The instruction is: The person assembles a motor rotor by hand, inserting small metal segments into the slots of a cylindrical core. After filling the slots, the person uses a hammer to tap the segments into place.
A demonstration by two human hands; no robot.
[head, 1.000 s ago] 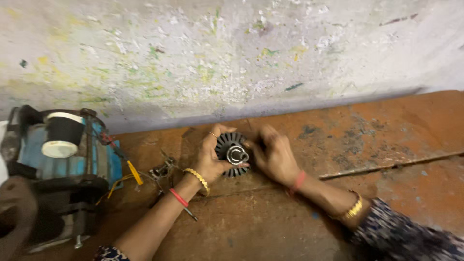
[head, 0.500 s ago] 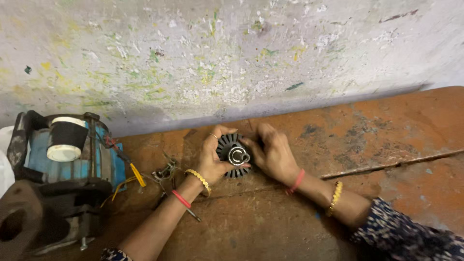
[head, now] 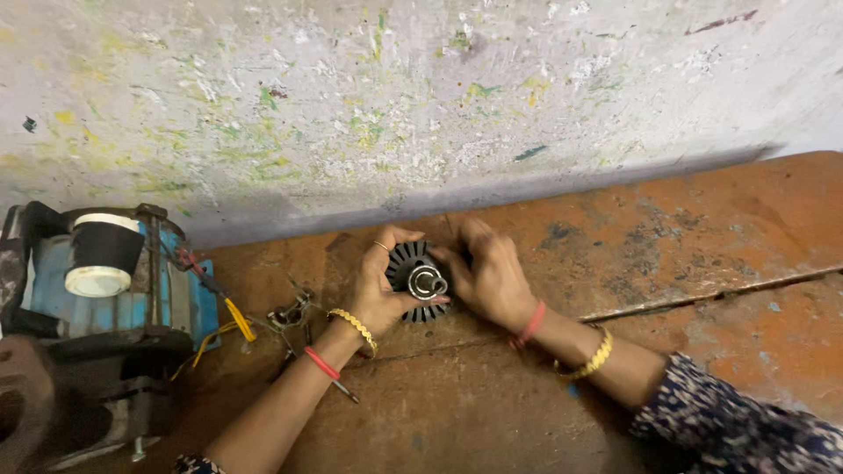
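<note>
- While both hands met near the worktop's [head: 702, 228] back edge, the left hand [head: 379, 285] and right hand [head: 487, 276] clasped a black finned rotor [head: 414, 279], fingers curled round its rim.
- Blue motor housing [head: 132, 298] stood at the left edge.
- Yellow wires [head: 230, 323] and a small metal part [head: 290, 314] lay between housing and left wrist.

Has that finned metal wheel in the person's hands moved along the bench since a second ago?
No. The finned wheel sits at the same spot on the bench, just right of the blue motor; only the camera shifted.
</note>
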